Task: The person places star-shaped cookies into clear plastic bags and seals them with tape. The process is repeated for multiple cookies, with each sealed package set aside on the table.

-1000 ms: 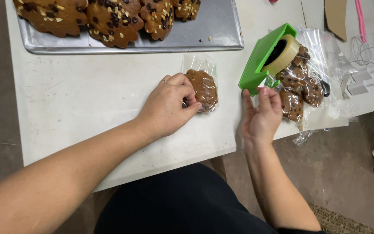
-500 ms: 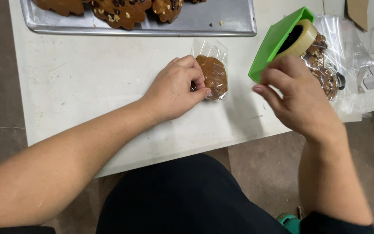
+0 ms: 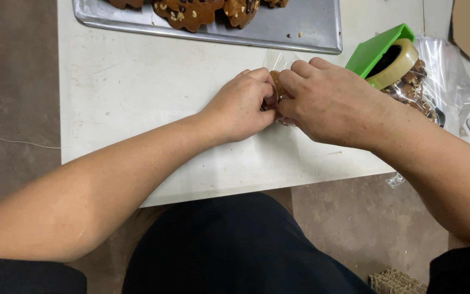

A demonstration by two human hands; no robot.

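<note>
Both hands pinched one bagged cookie between them on the white table (image 3: 137, 109).
Left hand (image 3: 240, 106) and right hand (image 3: 330, 103) gripped the cookie (image 3: 274, 81) in its clear bag (image 3: 278, 57); beyond lay a metal tray (image 3: 300, 27), and right of the right hand a green tape dispenser (image 3: 376, 51).

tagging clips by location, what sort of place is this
Probably a small bakery packing spot. A metal baking tray of brown cookies sits on a white table, both hands close a clear-bagged cookie, and a green tape dispenser stands alongside.
</note>
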